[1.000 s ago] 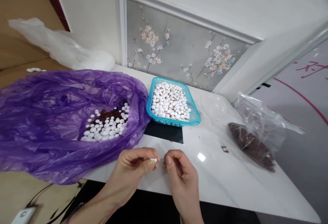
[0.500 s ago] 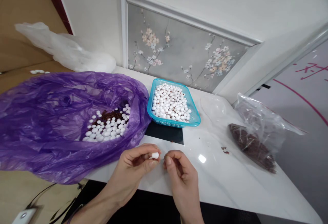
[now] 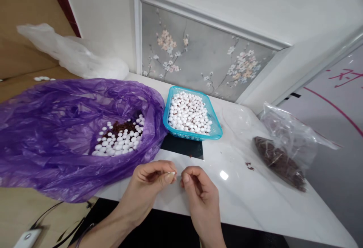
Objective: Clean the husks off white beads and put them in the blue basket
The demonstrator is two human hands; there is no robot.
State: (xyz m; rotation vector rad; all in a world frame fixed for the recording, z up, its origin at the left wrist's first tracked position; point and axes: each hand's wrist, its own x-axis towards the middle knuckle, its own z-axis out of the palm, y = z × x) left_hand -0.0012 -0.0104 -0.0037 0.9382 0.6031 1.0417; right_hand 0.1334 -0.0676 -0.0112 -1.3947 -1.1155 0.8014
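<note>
My left hand [image 3: 157, 177] pinches a small white ball [image 3: 171, 172] between thumb and fingertips, and only a sliver of it shows past the thumb. Close beside it, my right hand [image 3: 200, 191] has its thumb and forefinger pressed together; whatever is between them is too small to make out. The two sets of fingertips face each other, slightly apart, above the white tabletop. Beyond them, a turquoise plastic basket [image 3: 216, 122] is filled with white balls and brown bits. To the left lies an open purple plastic bag [image 3: 65, 115] with more white balls and a brown clump inside.
A clear bag of brown stringy bits [image 3: 279, 161] lies on the right of the table [image 3: 244, 199], with a few loose bits [image 3: 249, 166] beside it. A dark rectangle [image 3: 183, 148] is in front of the basket. White translucent plastic [image 3: 85, 57] is heaped behind the purple bag.
The left thumb and fingers have shifted over the white ball, so less of it shows now. My right hand has hardly moved.
</note>
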